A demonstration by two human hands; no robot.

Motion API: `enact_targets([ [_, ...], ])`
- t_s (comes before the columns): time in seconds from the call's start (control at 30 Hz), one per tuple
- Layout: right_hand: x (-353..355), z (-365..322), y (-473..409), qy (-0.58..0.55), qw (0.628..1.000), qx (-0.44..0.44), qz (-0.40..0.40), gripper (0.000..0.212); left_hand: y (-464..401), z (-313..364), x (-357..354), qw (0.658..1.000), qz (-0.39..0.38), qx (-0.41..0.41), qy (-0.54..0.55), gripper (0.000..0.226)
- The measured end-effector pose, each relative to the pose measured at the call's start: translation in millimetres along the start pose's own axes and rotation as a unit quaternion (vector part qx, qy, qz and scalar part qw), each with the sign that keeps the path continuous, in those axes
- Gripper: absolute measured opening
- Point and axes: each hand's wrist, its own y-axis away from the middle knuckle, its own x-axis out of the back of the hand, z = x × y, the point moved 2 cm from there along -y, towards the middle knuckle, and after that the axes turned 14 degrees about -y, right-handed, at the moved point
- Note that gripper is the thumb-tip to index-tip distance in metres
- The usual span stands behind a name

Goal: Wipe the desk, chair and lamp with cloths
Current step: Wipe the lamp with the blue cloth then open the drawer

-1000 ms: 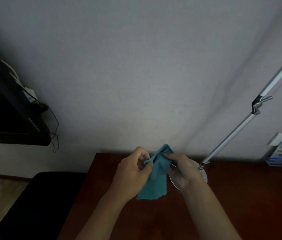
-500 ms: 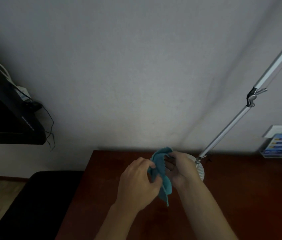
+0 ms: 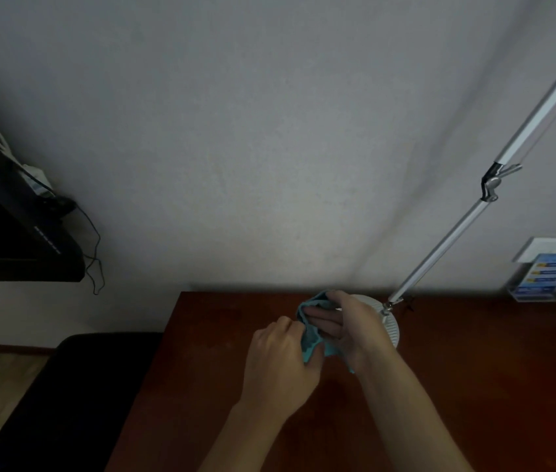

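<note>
Head view: both hands are working above the counter. Left hand is pinching the teal cloth with curled fingers; right hand is gripping its upper fold. Lamp base is sitting partly hidden behind the right hand, its arm slanting upward.

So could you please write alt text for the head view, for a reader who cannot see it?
Two bare hands, left hand and right hand, hold a bunched teal cloth over a reddish-brown desk. Just behind them a silver lamp leans up to the right from its round base, against a grey wall.
</note>
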Motion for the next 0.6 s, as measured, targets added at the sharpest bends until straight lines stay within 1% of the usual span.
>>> enact_targets([
  [0.07,3,0,-1,0.034,0.999,0.005,-0.009,0.020,-2,-3,1,1.000,0.002,0.002,0.018,0.027],
  [0.13,7,1,-2,0.072,0.997,0.026,-0.012,0.017,-5,-6,2,1.000,0.004,0.007,0.024,0.019],
  [0.2,11,0,-3,0.137,0.988,0.071,0.003,0.016,-8,-11,5,0.999,0.002,0.021,0.025,0.012],
  [0.3,21,-3,-8,0.221,0.964,0.143,0.038,0.017,-15,-18,9,0.999,-0.018,0.033,0.021,0.015],
  [0.33,25,-4,-10,0.259,0.949,0.173,0.057,0.019,-16,-20,10,0.999,-0.021,0.029,0.012,0.017],
  [0.37,31,-6,-11,0.315,0.922,0.207,0.083,0.022,-16,-22,11,1.000,-0.022,0.019,0.001,0.018],
  [0.43,41,-9,-11,0.437,0.851,0.258,0.133,0.027,-14,-27,11,0.999,-0.031,-0.018,-0.024,0.020],
  [0.47,44,-9,-10,0.479,0.825,0.264,0.142,0.027,-11,-30,10,0.998,-0.042,-0.039,-0.037,0.021],
  [0.5,47,-6,-9,0.505,0.812,0.259,0.137,0.025,-8,-33,8,0.996,-0.054,-0.060,-0.046,0.022],
  [0.6,56,11,-12,0.548,0.803,0.210,0.106,0.019,-3,-46,-2,0.991,-0.096,-0.083,-0.047,0.019],
])
